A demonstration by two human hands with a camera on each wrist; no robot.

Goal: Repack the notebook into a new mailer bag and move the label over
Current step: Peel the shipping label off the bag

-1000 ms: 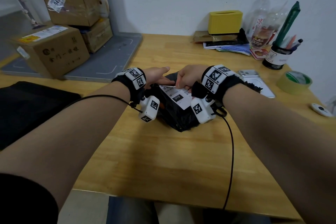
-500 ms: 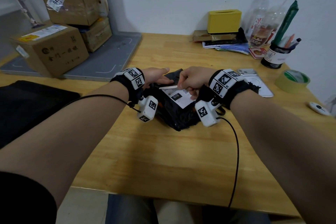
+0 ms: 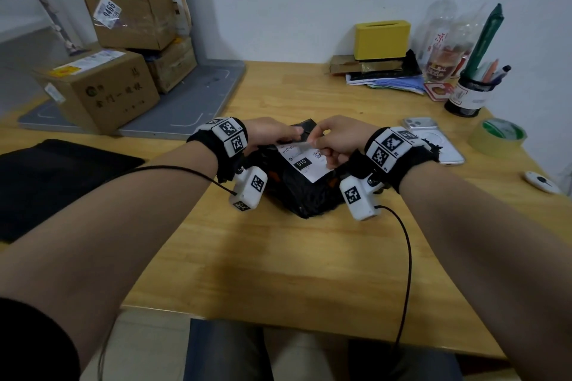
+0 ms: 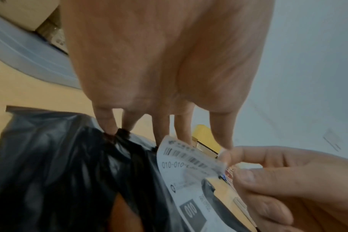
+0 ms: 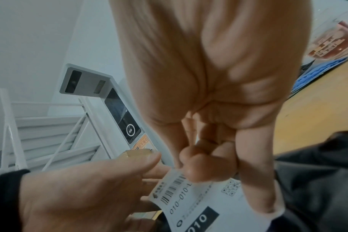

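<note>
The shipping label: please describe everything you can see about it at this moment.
The shipping label is a white paper sticker printed with a barcode, "010-010", a QR code and a black "010" box. It sits on the crumpled black mailer bag. Its far edge is lifted and curled, pinched by the right hand; the left hand presses the bag beside it.

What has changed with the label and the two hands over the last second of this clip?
The right hand pinches the top edge of the label, which a second ago lay flat and now curls up off the black mailer bag, peeled toward the person. The left hand stays pressed on the bag beside the label. The bag has not shifted on the table, and the label's lower part remains stuck.
</note>
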